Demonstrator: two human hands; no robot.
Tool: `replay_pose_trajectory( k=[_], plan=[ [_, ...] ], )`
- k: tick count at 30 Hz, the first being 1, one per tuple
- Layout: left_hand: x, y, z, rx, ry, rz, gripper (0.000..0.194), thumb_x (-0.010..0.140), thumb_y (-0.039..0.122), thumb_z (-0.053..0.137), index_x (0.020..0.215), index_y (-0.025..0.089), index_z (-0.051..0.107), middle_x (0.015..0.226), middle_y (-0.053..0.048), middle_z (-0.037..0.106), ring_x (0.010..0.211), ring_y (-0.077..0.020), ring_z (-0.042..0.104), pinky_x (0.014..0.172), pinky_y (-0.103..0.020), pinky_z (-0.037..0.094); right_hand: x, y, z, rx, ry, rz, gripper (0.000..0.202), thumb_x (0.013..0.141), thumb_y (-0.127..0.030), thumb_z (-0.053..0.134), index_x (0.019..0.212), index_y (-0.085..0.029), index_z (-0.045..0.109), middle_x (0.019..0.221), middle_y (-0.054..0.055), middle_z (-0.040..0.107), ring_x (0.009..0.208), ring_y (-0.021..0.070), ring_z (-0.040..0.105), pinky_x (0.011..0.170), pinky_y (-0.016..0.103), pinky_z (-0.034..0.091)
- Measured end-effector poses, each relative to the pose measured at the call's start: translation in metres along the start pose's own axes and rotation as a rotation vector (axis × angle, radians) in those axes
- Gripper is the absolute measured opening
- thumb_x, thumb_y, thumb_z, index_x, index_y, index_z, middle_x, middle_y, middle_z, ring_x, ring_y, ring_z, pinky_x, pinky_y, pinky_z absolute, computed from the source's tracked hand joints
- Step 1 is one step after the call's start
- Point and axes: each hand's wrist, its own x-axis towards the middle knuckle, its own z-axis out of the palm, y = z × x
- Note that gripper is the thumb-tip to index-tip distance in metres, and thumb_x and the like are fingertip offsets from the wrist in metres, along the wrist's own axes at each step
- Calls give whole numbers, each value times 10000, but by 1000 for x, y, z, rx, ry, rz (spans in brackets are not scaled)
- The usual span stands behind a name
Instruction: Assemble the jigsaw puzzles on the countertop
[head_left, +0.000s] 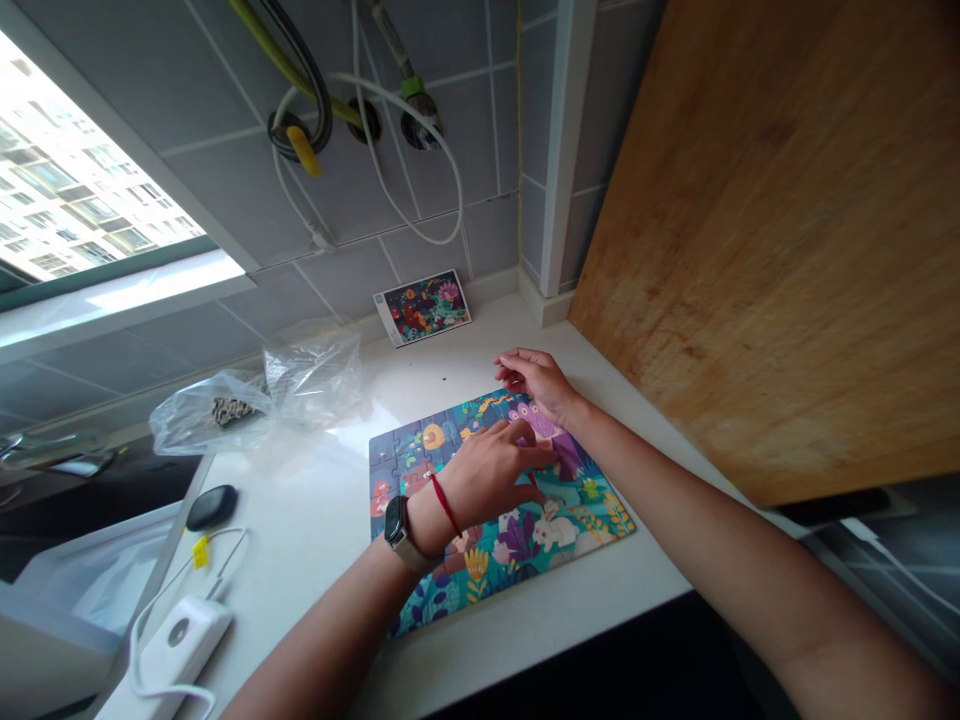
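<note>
A colourful jigsaw puzzle (pixel 592 520), its pieces joined into a rectangle, lies flat near the counter's front edge. My left hand (pixel 491 470) is over its middle with fingers apart and pointing right; the fingertips seem to touch the printed surface. A dark watch (pixel 395 520) and a red cord bracelet (pixel 444 503) circle that wrist. At the puzzle's far right edge is my right hand (pixel 536 383), fingers loosely bent, with nothing visible in it. Beyond the puzzle, a picture card (pixel 426 308) showing a similar scene leans against the wall.
Crumpled clear plastic bags (pixel 247 405) lie at the back left. A white power strip (pixel 176 650), its cable and a black rounded object (pixel 212 508) occupy the left side. On the right stands a wooden panel (pixel 765 240). Hoses and a white cable (pixel 450 200) hang from the tiled wall.
</note>
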Motion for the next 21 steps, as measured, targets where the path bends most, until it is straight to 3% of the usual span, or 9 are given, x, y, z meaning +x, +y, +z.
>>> replay_pose_trajectory(
  k=[9,21],
  plan=[
    [-2,-6,7,11,50,-27,470,843,468,867,1276,327,755,1206,-82,631,1055,-278,633,910,-423,579,0,0,1,3,3,0,242,720,-389,825,835,-182,776,712,18,727,613,112,605,568,208,464],
    [-1,-4,3,7,4,-66,472,821,467,886,1255,323,768,1235,-91,625,1103,-298,630,960,-457,572,2,2,0,4,6,2,237,723,-394,825,824,-185,778,697,15,722,596,111,597,556,208,455]
  ],
)
